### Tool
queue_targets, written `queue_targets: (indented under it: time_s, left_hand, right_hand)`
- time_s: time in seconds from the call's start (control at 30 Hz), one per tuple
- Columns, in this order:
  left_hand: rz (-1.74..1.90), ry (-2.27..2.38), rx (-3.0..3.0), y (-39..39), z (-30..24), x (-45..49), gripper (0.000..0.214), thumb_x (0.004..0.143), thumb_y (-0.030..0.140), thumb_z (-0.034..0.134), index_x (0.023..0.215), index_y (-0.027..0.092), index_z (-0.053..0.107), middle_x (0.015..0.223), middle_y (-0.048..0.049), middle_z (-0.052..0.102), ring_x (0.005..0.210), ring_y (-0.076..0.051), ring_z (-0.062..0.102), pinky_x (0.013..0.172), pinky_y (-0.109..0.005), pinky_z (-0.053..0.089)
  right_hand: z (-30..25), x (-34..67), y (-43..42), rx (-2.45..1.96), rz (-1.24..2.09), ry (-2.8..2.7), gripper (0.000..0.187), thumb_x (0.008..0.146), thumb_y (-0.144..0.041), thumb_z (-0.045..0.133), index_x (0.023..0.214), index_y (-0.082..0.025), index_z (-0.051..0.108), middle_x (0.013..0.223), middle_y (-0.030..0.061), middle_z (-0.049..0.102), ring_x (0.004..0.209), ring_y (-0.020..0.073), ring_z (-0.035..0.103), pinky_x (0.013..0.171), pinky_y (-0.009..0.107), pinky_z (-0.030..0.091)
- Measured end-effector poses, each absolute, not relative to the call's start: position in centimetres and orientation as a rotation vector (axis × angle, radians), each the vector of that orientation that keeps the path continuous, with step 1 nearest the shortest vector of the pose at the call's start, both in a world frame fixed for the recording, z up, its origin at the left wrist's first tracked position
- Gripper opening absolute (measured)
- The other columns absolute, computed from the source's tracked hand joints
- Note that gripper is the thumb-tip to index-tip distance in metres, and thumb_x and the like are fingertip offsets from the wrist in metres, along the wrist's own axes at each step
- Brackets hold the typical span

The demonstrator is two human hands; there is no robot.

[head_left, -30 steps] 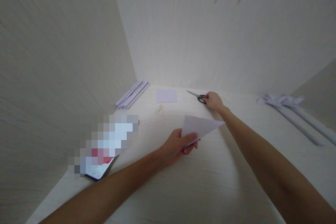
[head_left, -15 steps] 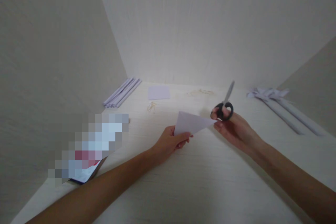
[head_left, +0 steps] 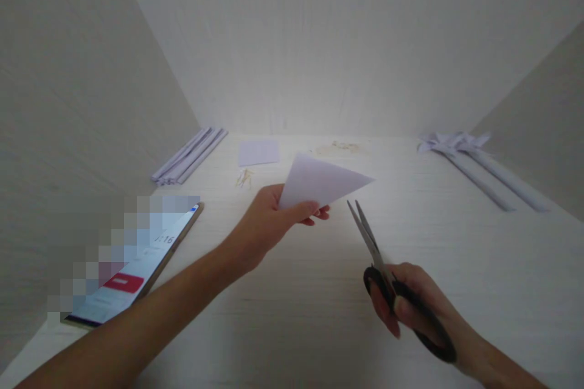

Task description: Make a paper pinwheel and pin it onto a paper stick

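Between the thumb and fingers of my left hand (head_left: 274, 222) is a folded white paper triangle (head_left: 322, 181), its sharp tip toward the right. My right hand (head_left: 415, 304) grips black-handled scissors (head_left: 376, 264), with fingers through the loops. The scissor blades are slightly apart and point up and left. Their tips lie just below the paper, not touching it.
A phone (head_left: 155, 255) with its screen lit lies at left, partly blurred. Behind it are several rolled paper tubes (head_left: 191, 155). A square paper stack (head_left: 258, 152), rubber bands (head_left: 245, 178) and more bands (head_left: 344, 147) lie at the back. Two paper sticks (head_left: 497, 176) with folded tops lie right.
My right hand has moved down and away from the paper's tip, turning the scissors so their blades point toward the paper. The paper stays in my left hand. The view has tilted down.
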State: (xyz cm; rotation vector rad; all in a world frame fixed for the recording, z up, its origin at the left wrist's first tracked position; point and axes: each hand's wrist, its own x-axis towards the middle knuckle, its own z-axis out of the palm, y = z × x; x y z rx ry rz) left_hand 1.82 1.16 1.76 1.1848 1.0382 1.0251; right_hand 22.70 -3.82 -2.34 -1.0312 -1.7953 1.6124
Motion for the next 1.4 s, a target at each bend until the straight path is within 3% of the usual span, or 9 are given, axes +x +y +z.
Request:
queue_targets:
  time_s: [0.13,0.43,0.97,1.4]
  left_hand:
    - [1.015,0.988,1.138,0.8,2.5,1.5,0.014,0.068,0.021,0.062,0.079,0.012,0.065,0.075,-0.0035,0.069,0.074,-0.013,0.063,0.068,-0.021,0.048]
    - [0.907,1.052,1.142,0.4,2.8,1.7,0.009,0.066,0.018,0.062,0.071,0.012,0.066,0.068,-0.0041,0.069,0.064,-0.014,0.064,0.060,-0.022,0.051]
    - [0.866,1.087,1.127,0.3,3.0,1.9,0.006,0.062,0.010,0.062,0.064,0.014,0.067,0.062,-0.0031,0.068,0.058,-0.013,0.063,0.059,-0.022,0.051]
    - [0.837,1.088,1.201,0.3,3.2,1.5,0.005,0.060,0.014,0.064,0.062,0.016,0.068,0.063,-0.0030,0.069,0.058,-0.014,0.063,0.057,-0.023,0.051]
  right_hand:
    - [-2.4,22.5,-4.4,-1.152,1.634,-1.842,0.055,0.069,-0.069,0.036,0.053,-0.017,0.041,0.048,-0.0010,0.039,0.045,0.0095,0.036,0.041,0.022,0.028]
    - [-1.4,21.9,-4.8,-1.287,1.748,-1.840,0.060,0.060,-0.077,0.035,0.050,-0.018,0.038,0.048,-0.0014,0.038,0.046,0.0094,0.035,0.041,0.021,0.029]
    - [-2.0,22.4,-4.8,-1.244,1.810,-1.877,0.055,0.065,-0.072,0.037,0.052,-0.018,0.037,0.047,-0.0034,0.034,0.044,0.0076,0.029,0.039,0.021,0.021]
    - [-2.4,22.7,-4.8,-1.217,1.826,-1.910,0.051,0.069,-0.067,0.040,0.055,-0.018,0.036,0.047,-0.0046,0.032,0.043,0.0065,0.028,0.039,0.020,0.020]
